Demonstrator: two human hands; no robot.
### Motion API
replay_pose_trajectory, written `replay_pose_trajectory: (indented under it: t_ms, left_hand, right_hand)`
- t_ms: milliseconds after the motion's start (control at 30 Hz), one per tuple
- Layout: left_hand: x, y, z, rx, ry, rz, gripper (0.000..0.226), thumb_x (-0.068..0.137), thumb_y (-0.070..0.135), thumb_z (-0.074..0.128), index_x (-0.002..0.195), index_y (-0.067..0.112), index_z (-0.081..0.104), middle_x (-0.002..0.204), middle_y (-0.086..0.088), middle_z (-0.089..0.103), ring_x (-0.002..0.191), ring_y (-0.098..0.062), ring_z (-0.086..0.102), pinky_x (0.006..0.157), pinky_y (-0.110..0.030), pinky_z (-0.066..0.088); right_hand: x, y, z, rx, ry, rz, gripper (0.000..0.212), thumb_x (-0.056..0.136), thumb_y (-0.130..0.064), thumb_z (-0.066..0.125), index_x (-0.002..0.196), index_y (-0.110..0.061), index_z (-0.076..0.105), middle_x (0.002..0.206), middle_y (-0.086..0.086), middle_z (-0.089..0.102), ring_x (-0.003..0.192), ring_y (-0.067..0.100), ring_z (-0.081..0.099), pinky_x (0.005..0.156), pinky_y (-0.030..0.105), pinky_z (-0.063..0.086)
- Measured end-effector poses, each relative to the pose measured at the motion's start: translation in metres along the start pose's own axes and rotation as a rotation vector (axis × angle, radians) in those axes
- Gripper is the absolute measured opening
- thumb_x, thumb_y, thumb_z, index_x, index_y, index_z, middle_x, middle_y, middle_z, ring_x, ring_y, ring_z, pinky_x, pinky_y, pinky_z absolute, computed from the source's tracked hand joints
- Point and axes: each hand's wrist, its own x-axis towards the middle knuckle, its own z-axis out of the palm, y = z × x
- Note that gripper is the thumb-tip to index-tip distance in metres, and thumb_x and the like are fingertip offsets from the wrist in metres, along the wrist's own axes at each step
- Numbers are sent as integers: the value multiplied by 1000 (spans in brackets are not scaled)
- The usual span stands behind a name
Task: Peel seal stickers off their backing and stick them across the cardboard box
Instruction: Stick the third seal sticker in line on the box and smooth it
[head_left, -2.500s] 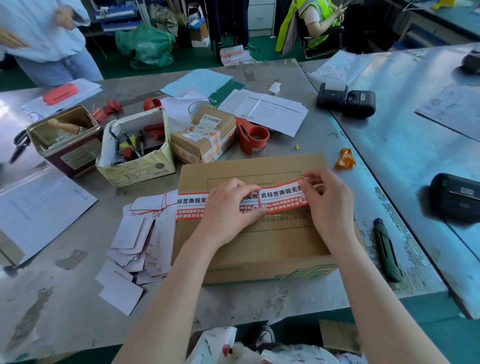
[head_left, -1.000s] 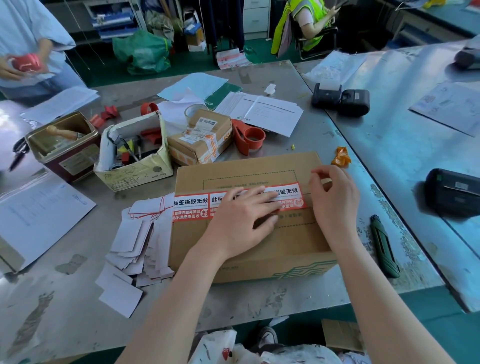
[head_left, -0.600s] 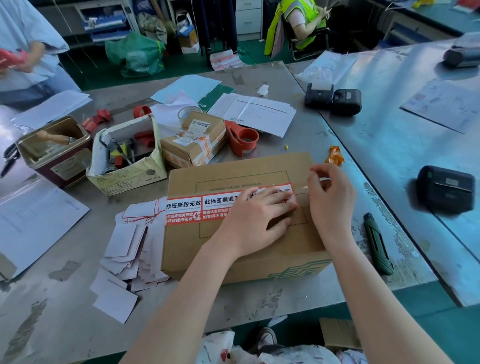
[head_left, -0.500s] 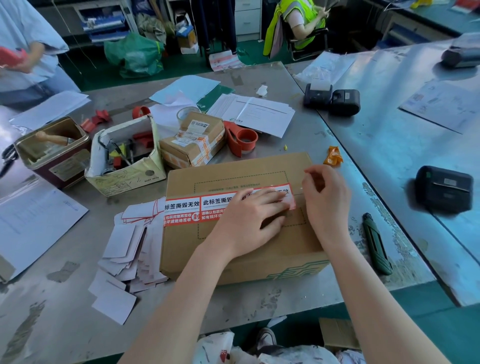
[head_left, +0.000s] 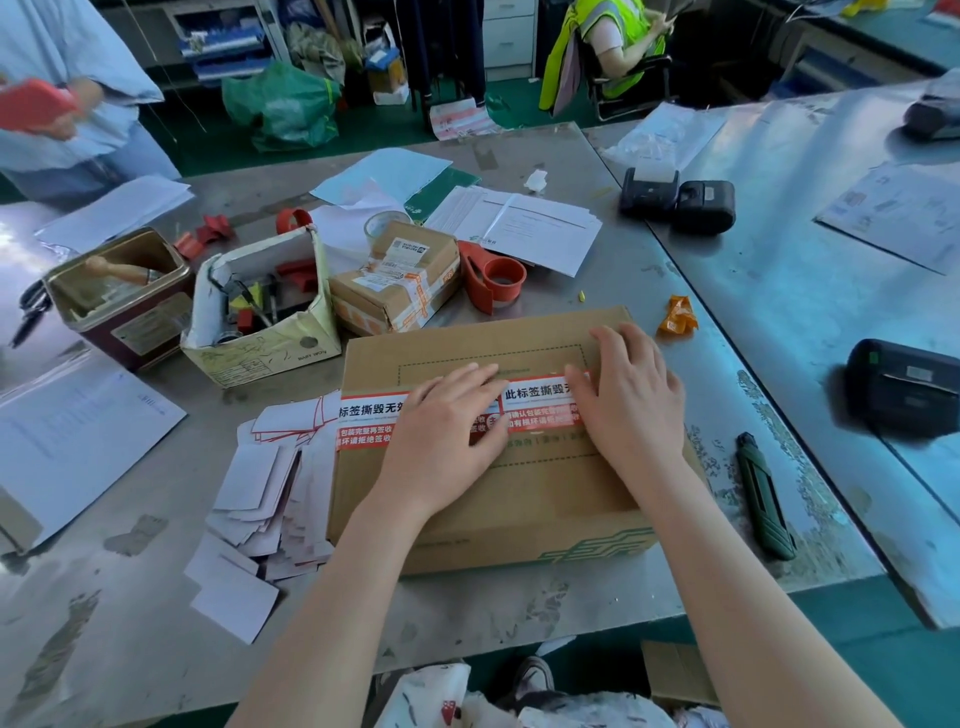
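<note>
Brown cardboard box (head_left: 519, 499) with green dashed lines, red-and-white seal stickers (head_left: 540, 402) under the hands, grey counter (head_left: 467, 608), orange wrapper (head_left: 677, 315).

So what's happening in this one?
A person is sealing a cardboard box on a metal table. Both the left hand and right hand lie flat on a red-and-white seal sticker running across the box top, pressing it down. Peeled white backing papers are piled left of the box.
</note>
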Motion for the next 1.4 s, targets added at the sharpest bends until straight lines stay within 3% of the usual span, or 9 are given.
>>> replay_pose_trajectory:
  t_ms: [233, 467, 633, 800, 1033, 1100, 1200, 1300, 1400]
  left_hand:
    - [0, 0, 0, -3, -4, 8, 47, 90, 47, 39, 133, 31, 48, 146, 13, 39, 138, -3, 26, 105, -18, 7]
    - [1, -2, 0, -13, -3, 6, 42, 93, 44, 45, 132, 31, 50, 145, 13, 40, 137, -3, 27, 104, -19, 10]
    - [0, -2, 0, -17, -2, 4, 42, 93, 43, 47, 133, 31, 49, 146, 13, 40, 137, -4, 27, 105, -20, 10]
    - [1, -1, 0, -35, -3, -1, 47, 89, 47, 41, 132, 31, 50, 145, 13, 41, 137, -4, 28, 105, -21, 12]
    - [1, -1, -1, -44, 4, -3, 41, 93, 42, 47, 133, 30, 49, 146, 13, 39, 138, -4, 27, 104, -20, 12]
    - [1, -1, -1, -58, 12, -6, 42, 94, 39, 48, 134, 28, 48, 146, 13, 40, 137, -3, 27, 105, -20, 12]
    - [1, -2, -3, -114, 34, -23, 43, 93, 32, 51, 135, 26, 46, 143, 10, 43, 135, -4, 31, 105, -19, 14]
    - [0, -1, -7, -235, 67, -70, 40, 93, 25, 54, 132, 22, 50, 137, 8, 50, 128, -5, 39, 104, -19, 21]
    - [-3, -4, -13, -411, 105, -130, 36, 92, 21, 56, 127, 21, 54, 125, 8, 58, 115, -1, 49, 97, -14, 35]
  right_hand:
    - [0, 6, -6, 82, -37, -59, 37, 96, -23, 42, 132, -18, 41, 145, 4, 34, 131, 24, 36, 105, 43, 26]
    - [-3, 19, -27, 193, -243, -196, 51, 87, -37, 59, 133, -25, 44, 149, -3, 30, 132, 18, 35, 111, 43, 26]
    - [-4, 26, -35, 236, -298, -207, 57, 81, -42, 65, 132, -29, 44, 148, -8, 30, 129, 15, 38, 106, 34, 29]
    - [-2, 27, -28, 255, -192, -182, 42, 84, -27, 65, 124, -22, 54, 142, -7, 40, 123, 14, 44, 93, 19, 27]
    - [-1, 24, -18, 277, -90, -136, 22, 88, -18, 59, 109, -14, 61, 131, -4, 52, 104, 17, 55, 84, 19, 32]
    - [-2, 22, -17, 274, -62, -139, 18, 88, -17, 58, 105, -11, 62, 125, -3, 55, 98, 19, 56, 82, 21, 35]
    - [-4, 17, -14, 230, -34, -136, 17, 89, -17, 53, 104, -12, 62, 124, -3, 56, 100, 22, 57, 95, 35, 39]
    - [-7, 7, -11, 142, -12, -87, 21, 91, -20, 46, 107, -18, 60, 126, -5, 53, 113, 17, 50, 112, 45, 20]
    - [-10, -3, -8, 88, -13, -56, 23, 87, -27, 50, 108, -22, 60, 129, -8, 51, 132, 13, 35, 113, 50, 7]
